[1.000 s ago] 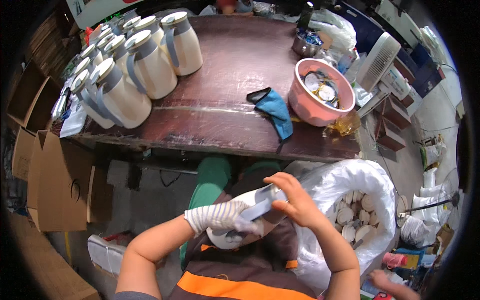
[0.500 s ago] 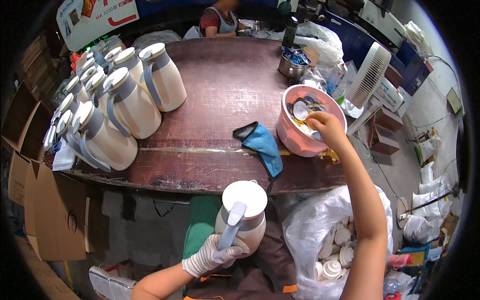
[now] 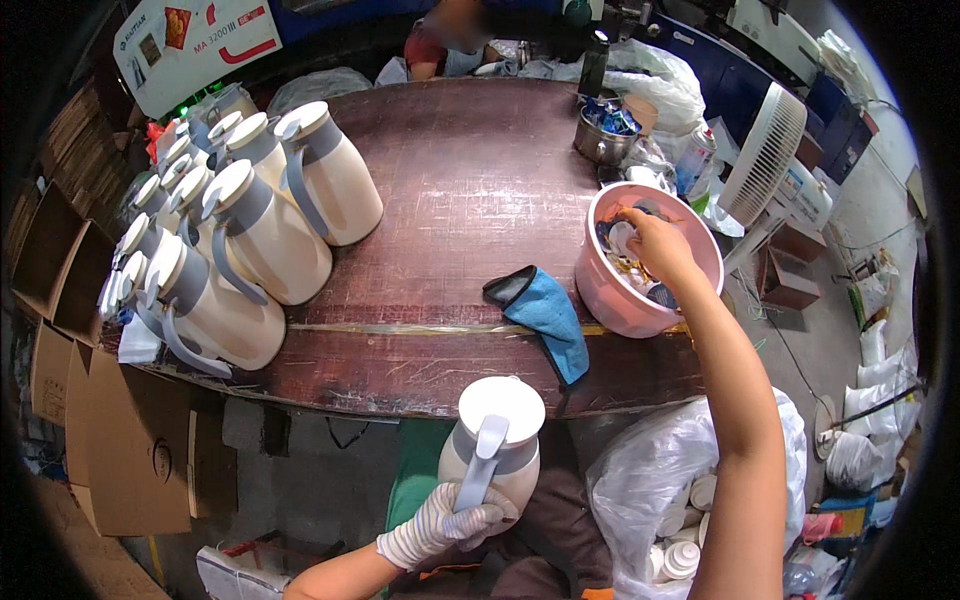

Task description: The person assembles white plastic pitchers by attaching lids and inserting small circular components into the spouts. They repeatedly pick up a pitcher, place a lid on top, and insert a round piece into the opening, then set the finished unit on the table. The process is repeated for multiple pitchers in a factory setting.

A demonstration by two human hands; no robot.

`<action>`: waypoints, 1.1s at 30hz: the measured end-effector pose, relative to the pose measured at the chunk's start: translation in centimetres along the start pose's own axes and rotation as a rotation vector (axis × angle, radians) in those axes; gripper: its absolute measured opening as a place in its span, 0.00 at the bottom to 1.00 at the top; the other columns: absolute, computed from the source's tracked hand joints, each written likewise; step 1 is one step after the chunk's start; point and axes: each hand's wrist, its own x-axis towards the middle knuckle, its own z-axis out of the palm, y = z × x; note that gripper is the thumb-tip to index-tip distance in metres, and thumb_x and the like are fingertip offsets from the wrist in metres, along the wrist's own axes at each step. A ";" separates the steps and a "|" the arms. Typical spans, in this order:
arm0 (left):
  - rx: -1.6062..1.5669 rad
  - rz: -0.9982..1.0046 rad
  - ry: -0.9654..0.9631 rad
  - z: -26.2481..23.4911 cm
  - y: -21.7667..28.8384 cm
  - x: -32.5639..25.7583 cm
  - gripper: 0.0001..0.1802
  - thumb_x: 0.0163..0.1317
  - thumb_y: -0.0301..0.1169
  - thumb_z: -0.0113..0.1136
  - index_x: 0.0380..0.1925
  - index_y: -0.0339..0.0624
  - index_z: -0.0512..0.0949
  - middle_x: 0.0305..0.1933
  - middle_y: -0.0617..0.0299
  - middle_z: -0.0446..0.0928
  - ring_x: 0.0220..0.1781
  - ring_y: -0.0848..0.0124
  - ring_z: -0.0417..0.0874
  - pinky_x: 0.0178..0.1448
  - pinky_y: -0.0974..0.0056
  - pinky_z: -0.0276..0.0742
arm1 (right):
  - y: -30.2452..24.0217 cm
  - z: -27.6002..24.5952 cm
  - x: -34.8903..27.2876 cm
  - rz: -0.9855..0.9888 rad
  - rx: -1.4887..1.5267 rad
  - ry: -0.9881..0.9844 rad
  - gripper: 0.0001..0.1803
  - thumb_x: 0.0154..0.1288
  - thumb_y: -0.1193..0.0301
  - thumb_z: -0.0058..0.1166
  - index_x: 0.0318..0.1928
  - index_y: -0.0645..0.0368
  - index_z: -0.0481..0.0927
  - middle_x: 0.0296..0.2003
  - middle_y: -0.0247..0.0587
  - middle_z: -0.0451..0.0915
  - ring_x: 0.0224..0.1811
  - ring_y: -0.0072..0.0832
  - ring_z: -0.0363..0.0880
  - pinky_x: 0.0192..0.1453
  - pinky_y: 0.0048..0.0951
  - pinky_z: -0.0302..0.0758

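Note:
My left hand [image 3: 455, 522], in a striped knit glove, is closed around the grey handle of a cream thermos jug [image 3: 515, 486]. The jug stands upright over my lap, with its white lid [image 3: 512, 400] facing up. My bare right hand [image 3: 655, 243] reaches into a pink bucket [image 3: 625, 300], fingers bent around a round white tag [image 3: 622, 238]. Other tags with yellow and dark cords lie in the bucket, partly hidden by the hand. A blue cloth [image 3: 550, 325] lies on the table, left of the bucket.
Several matching jugs [image 3: 270, 240] stand at the table's left. A clear bag [image 3: 640, 470] of white plastic parts is beside my right leg. A metal pot [image 3: 603, 140], a dark bottle [image 3: 593, 68] and a fan [image 3: 765, 150] are at the right. A person [image 3: 440, 45] sits across the table.
My right hand has gone deeper into the bucket, its fingers now around the round white tag. My left hand still holds the jug. The whole view has shifted slightly.

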 end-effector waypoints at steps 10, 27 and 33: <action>0.038 0.135 0.047 1.2 -1.7 -0.1 0.39 0.66 0.65 0.43 0.44 0.36 0.80 0.13 0.67 0.69 0.13 0.76 0.67 0.20 0.72 0.62 | -2.4 -4.3 -8.4 0.125 0.878 0.294 0.12 0.66 0.70 0.54 0.43 0.68 0.80 0.28 0.38 0.81 0.26 0.23 0.80 0.32 0.26 0.74; -0.202 0.337 0.365 4.8 -2.1 -2.2 0.24 0.71 0.51 0.49 0.46 0.41 0.77 0.35 0.63 0.80 0.33 0.74 0.80 0.35 0.70 0.77 | -23.0 0.5 -29.5 0.356 1.321 -0.084 0.12 0.67 0.71 0.56 0.43 0.68 0.82 0.29 0.36 0.84 0.31 0.19 0.81 0.36 0.21 0.75; -0.083 0.442 0.415 1.5 -4.2 0.0 0.16 0.65 0.32 0.62 0.50 0.38 0.75 0.35 0.66 0.77 0.31 0.79 0.76 0.32 0.71 0.75 | -24.7 0.7 -29.6 0.341 1.321 -0.063 0.11 0.66 0.71 0.57 0.44 0.67 0.82 0.30 0.37 0.84 0.31 0.20 0.81 0.37 0.23 0.76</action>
